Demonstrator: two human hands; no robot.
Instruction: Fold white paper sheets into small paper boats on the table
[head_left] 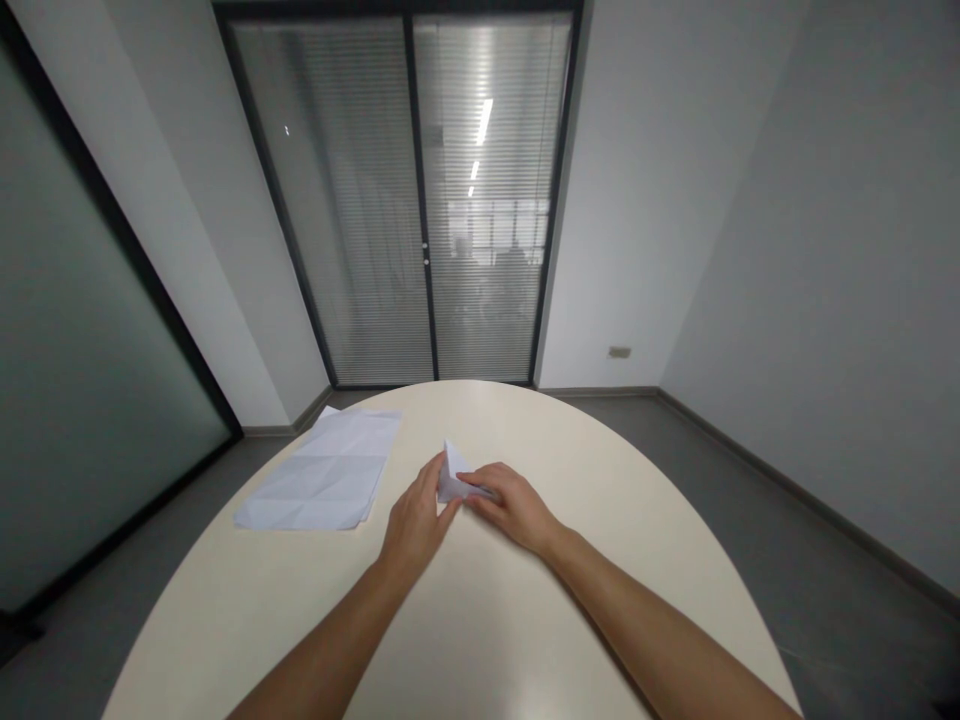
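A small piece of folded white paper (452,470) is between my two hands, a little above or on the tabletop; I cannot tell which. One corner of it points up and away from me. My left hand (415,512) grips its left side, with the thumb along the near edge. On the right, my right hand (516,505) pinches the paper, index finger lying over it and thumb below. The fingers partly cover the folds.
Creased white sheets (322,475) lie in a loose stack at the left of the round cream table (480,620). Beyond the table's far edge stand glass doors (427,200) with blinds. A socket plate (619,352) is low on the back wall.
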